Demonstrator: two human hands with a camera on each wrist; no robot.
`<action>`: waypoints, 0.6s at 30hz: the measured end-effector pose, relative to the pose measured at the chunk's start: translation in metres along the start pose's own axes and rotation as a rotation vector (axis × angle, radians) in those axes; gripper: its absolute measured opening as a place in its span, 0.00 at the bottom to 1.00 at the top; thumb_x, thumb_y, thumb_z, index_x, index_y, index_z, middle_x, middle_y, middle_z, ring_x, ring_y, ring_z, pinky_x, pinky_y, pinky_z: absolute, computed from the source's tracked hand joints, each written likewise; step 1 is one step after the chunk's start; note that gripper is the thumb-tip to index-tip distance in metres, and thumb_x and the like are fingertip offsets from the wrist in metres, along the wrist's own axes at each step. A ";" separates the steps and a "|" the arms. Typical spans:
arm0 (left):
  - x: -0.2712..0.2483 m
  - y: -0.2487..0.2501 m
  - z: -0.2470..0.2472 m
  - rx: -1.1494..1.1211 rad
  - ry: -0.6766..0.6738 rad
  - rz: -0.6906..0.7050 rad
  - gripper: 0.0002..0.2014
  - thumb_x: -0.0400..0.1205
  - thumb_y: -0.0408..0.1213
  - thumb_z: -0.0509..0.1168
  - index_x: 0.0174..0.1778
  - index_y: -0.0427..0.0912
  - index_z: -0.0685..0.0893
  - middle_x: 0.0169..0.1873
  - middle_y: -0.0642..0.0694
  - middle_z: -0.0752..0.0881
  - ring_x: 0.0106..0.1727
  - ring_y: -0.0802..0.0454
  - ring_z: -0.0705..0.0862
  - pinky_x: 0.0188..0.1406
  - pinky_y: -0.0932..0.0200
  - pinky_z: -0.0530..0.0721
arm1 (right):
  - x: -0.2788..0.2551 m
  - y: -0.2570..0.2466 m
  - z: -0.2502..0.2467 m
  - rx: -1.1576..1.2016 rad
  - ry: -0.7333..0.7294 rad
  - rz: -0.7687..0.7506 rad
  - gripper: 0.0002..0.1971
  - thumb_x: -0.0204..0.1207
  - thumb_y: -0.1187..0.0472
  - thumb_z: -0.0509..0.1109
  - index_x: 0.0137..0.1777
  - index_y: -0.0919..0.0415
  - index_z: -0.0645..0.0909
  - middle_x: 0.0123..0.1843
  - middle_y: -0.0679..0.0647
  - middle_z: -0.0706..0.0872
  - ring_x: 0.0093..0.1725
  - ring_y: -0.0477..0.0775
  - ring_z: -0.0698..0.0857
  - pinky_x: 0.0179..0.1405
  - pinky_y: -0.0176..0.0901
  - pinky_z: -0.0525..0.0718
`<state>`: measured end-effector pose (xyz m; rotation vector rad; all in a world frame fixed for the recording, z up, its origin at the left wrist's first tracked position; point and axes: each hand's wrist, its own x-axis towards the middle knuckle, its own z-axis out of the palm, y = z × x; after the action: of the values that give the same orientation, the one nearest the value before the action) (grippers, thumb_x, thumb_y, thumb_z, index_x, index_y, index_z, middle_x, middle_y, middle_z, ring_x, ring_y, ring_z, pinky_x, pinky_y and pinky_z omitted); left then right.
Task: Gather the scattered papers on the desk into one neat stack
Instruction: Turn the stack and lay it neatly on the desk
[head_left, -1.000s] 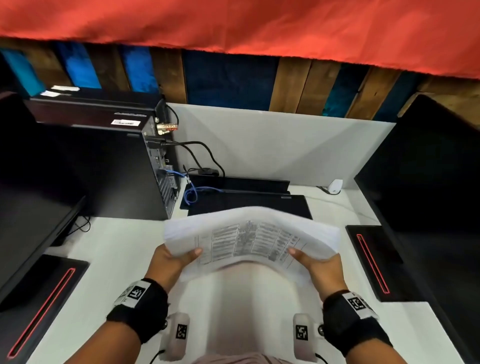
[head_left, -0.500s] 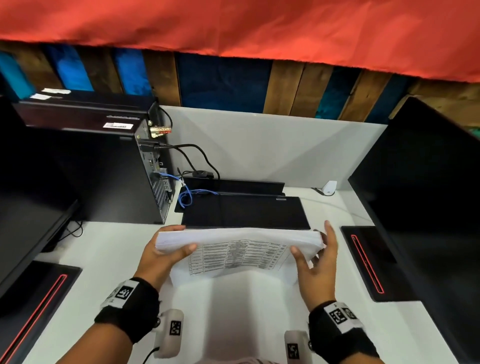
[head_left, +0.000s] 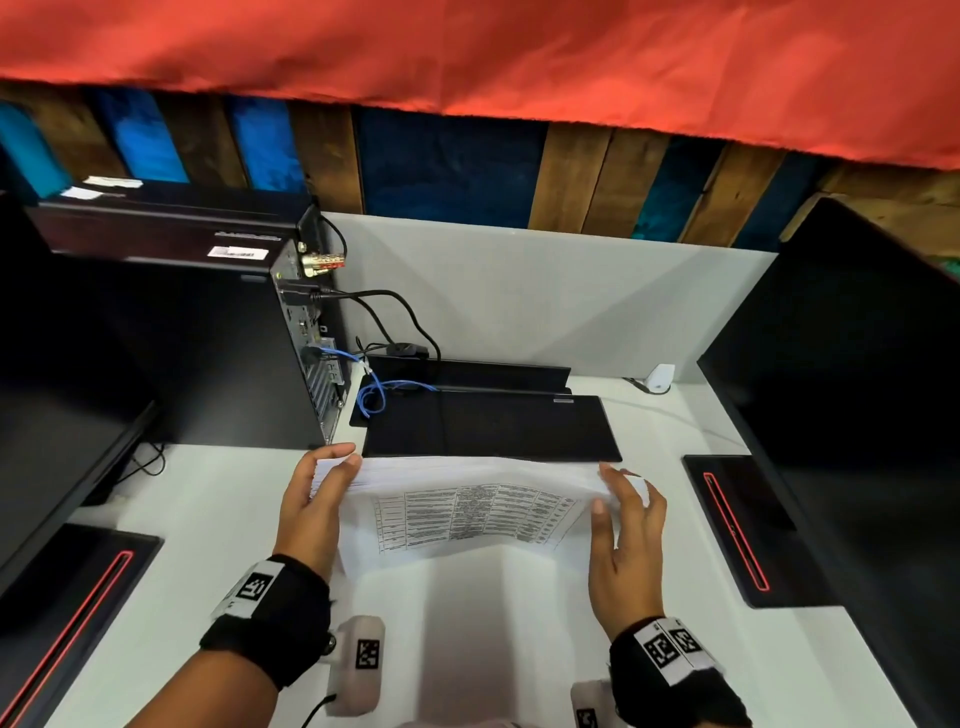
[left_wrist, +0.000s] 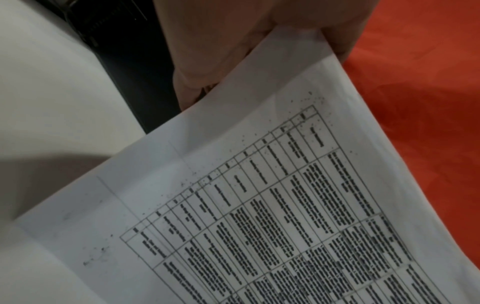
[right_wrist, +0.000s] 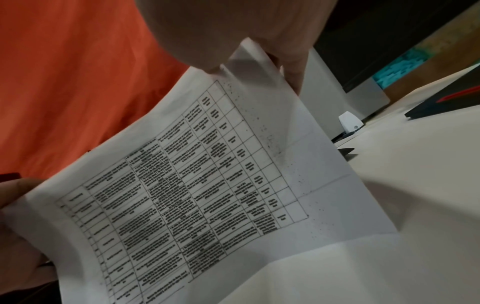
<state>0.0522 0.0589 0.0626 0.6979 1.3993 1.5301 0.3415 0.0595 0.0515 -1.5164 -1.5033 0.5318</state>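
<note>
Hands at both ends of paper stack (head_left: 467, 499): left hand (head_left: 317, 499) pinching left edge, thumb over top; right hand (head_left: 626, 525) flat against right edge, fingers straight. Stack upright on white desk (head_left: 218, 525), just near of closed black laptop (head_left: 491, 426), between monitors.

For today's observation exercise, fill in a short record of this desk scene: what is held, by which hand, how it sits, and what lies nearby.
held item: stack of papers, printed table facing the person
left hand: grips the stack's left edge
right hand: fingers straight against the right edge
position: stack stood on edge on the white desk
behind it: flat black laptop
at the sides: black monitors
</note>
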 end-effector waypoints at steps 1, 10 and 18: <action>0.000 0.000 0.000 0.004 -0.002 0.000 0.10 0.75 0.48 0.69 0.50 0.53 0.85 0.59 0.39 0.85 0.52 0.43 0.83 0.53 0.49 0.79 | 0.000 -0.001 0.000 0.012 -0.012 0.028 0.19 0.84 0.52 0.54 0.64 0.20 0.63 0.70 0.48 0.66 0.60 0.19 0.71 0.51 0.08 0.67; 0.000 0.001 -0.003 -0.021 -0.087 0.023 0.25 0.65 0.59 0.75 0.55 0.52 0.84 0.52 0.44 0.87 0.49 0.47 0.85 0.48 0.56 0.81 | -0.001 -0.004 0.003 0.025 -0.032 0.062 0.22 0.84 0.52 0.57 0.68 0.21 0.59 0.67 0.48 0.66 0.58 0.34 0.76 0.65 0.36 0.72; 0.012 -0.014 -0.012 0.094 -0.154 -0.029 0.27 0.61 0.19 0.79 0.56 0.36 0.84 0.44 0.44 0.93 0.48 0.52 0.92 0.37 0.70 0.86 | 0.000 -0.006 0.001 0.067 -0.028 0.060 0.32 0.76 0.51 0.70 0.75 0.31 0.60 0.71 0.43 0.64 0.65 0.25 0.67 0.64 0.31 0.68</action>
<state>0.0402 0.0628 0.0449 0.8317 1.3652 1.3655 0.3373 0.0589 0.0558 -1.5115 -1.4511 0.6342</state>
